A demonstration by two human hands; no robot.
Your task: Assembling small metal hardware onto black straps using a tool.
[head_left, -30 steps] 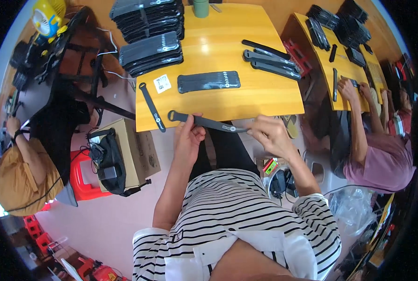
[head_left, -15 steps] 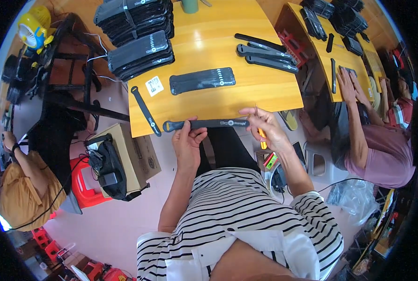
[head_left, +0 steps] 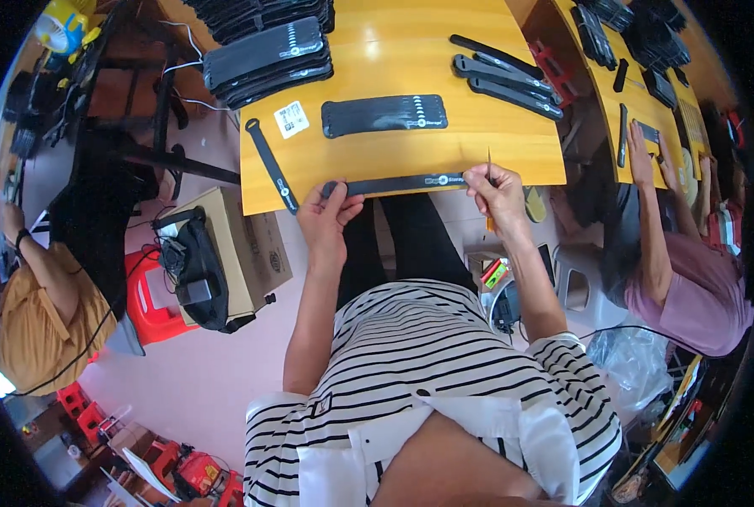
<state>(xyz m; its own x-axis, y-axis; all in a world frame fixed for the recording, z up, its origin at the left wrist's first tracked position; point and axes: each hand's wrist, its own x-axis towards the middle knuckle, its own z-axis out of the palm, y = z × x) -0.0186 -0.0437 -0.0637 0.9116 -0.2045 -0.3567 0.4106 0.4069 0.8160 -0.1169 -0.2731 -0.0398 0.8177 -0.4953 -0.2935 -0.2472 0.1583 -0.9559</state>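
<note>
Pinched at both ends in our grip, the black strap (head_left: 402,182) lies flat along the near edge of the yellow table (head_left: 478,152): our left hand (head_left: 326,221) clamps its left end, our right hand (head_left: 497,188) its right end, with a thin tool (head_left: 489,159) upright there. Just beyond lies a bundle of black straps (head_left: 383,115), a single loose strap (head_left: 271,166) at left.

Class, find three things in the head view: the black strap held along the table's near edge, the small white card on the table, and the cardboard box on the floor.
black strap (head_left: 402,182), head view, middle of its length.
white card (head_left: 291,119), head view, its centre.
cardboard box (head_left: 254,249), head view, its side face.
</note>
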